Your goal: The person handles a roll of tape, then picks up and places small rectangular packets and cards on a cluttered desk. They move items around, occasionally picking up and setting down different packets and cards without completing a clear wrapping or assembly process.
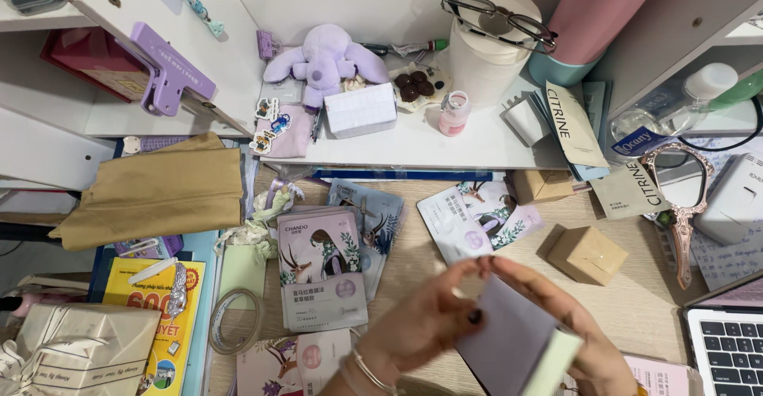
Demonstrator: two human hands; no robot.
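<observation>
Purple box (509, 334), just below the small cardboard box (586, 254): we've got both hands (425, 324) (592, 348) clamped on its edges; looks light, stiff, easy by the sides.

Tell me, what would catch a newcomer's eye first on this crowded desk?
Probably the two hands, left hand and right hand, at the bottom centre, holding a flat lilac packet between them. Next, the purple plush toy on the white shelf behind, and the eyeglasses resting on a white roll beside it.
</observation>
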